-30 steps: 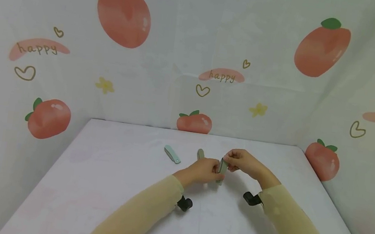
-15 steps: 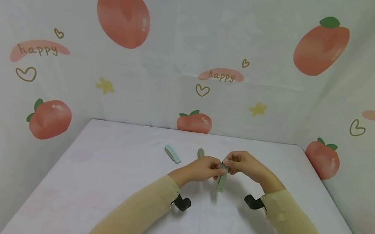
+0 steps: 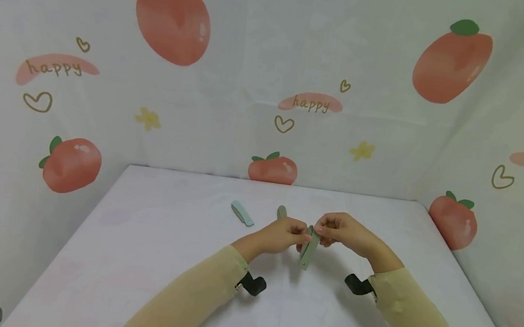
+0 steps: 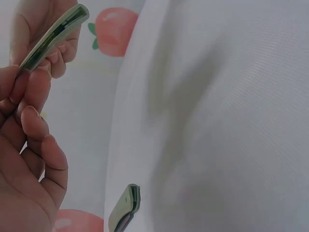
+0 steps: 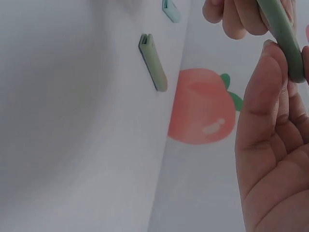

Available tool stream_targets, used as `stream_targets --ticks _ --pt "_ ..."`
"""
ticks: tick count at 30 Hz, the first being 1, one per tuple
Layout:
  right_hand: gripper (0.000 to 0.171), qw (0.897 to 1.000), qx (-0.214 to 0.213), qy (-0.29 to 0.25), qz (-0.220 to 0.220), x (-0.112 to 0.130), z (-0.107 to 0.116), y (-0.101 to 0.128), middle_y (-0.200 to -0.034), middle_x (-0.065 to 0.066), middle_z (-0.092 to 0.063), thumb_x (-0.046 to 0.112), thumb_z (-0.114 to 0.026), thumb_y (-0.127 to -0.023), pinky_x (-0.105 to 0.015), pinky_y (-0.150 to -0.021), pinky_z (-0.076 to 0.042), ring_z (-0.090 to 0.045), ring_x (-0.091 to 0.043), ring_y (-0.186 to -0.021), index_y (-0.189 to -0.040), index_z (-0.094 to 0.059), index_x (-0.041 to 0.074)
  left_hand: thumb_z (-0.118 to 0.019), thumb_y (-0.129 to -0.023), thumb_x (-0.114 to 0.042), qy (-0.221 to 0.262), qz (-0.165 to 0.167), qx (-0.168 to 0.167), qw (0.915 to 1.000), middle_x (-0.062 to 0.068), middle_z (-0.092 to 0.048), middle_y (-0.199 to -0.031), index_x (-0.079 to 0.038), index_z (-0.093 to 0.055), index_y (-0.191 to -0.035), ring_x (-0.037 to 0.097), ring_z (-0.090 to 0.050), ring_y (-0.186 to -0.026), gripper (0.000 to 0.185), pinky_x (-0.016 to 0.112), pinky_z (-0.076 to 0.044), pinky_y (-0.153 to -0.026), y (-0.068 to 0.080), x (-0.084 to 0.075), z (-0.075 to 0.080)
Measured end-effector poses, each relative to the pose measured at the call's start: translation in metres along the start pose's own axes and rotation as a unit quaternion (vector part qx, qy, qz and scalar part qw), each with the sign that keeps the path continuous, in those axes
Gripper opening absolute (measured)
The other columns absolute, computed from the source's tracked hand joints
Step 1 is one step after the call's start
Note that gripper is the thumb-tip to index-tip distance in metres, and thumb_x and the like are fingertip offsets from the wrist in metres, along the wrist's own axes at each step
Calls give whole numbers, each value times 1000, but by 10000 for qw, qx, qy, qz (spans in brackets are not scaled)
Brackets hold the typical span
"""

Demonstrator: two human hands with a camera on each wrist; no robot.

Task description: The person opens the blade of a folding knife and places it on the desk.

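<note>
Green folding knife [image 3: 309,247] held up off the surface [image 3: 157,259], a little right of the middle, upper end pinched between both hands, lower end hanging down-left toward the near edge, apparently clear of the surface. Folded or partly open: cannot tell from the head view, too small. Left wrist view shows its edge with a dark slot running along it [image 4: 53,36]; right wrist view shows only a smooth green stretch [image 5: 282,36], ends cut off by the frame and fingers.

Left hand [image 3: 284,236]: grip is thumb and fingertips pinching the knife's upper end from the left; other fingers curled, half hidden behind the knuckles. Right hand [image 3: 339,231]: grip pinching the same end from the right, thumb laid along the green body in its wrist view. Exact contact points blurred. Fingertips of both hands almost meet at the knife.

Second green folding piece [image 3: 281,212] lies flat on the surface just behind the left hand, toward the far edge, near end hidden by that hand; seen fully in the right wrist view [image 5: 153,63], cut off at the bottom in the left wrist view [image 4: 124,209]. Pale blue folding piece [image 3: 242,213] lies left of it, flat, angled, well apart from the hands; only a sliver shows at the top of the right wrist view [image 5: 171,9].

Beige sleeves [image 3: 197,292] on both arms, a black wrist camera mount [image 3: 252,283] under each. Peach-print cloth backdrop [image 3: 174,16] behind the far edge and at both sides.
</note>
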State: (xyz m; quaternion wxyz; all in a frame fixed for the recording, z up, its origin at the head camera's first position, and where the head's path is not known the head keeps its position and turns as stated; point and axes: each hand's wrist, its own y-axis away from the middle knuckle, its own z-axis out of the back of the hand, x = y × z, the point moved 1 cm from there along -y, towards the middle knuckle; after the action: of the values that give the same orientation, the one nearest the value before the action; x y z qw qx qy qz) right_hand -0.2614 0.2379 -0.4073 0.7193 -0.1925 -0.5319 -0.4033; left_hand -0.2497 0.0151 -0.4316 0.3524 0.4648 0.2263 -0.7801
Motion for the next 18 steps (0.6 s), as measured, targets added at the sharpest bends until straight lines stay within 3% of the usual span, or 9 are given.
stream_targets --ticks 2,9,14,18 --pt "24 10000 -41 15 -27 -1 0 1 -89 -11 -67 21 -62 -101 -37 -80 -55 -64 -21 -84 -103 -63 -3 -60 -102 -27 34 -9 -73 10000 -3 -65 -72 -10 -57 -74 38 -63 -88 33 26 -39 -66 1 1 1" --pt "25 9999 -111 7 -62 4 -2 6 -90 -16 -66 21 -61 -102 -36 -79 -55 -63 -21 -82 -104 -62 -4 -61 -101 -27 61 -7 -295 9995 -5 -65 -72 -10 -57 -72 9 -46 -64 34 26 -35 -60 4 2 0" --pt "26 9999 -128 -25 -54 3 -1 9 -91 -19 -65 22 -60 -102 -37 -80 -55 -63 -21 -80 -105 -61 -4 -61 -101 -26 10 -67 -412 9991 -5 -64 -73 -11 -56 -73 10 -42 -62 32 26 -34 -59 6 3 1" --pt "26 9998 -147 -94 -97 0 1 12 -91 -14 -66 21 -59 -103 -36 -79 -55 -63 -20 -80 -106 -60 -5 -61 -101 -26 67 -112 -545 9984 -4 -65 -74 -10 -57 -75 9 -48 -67 31 26 -34 -61 8 3 4"
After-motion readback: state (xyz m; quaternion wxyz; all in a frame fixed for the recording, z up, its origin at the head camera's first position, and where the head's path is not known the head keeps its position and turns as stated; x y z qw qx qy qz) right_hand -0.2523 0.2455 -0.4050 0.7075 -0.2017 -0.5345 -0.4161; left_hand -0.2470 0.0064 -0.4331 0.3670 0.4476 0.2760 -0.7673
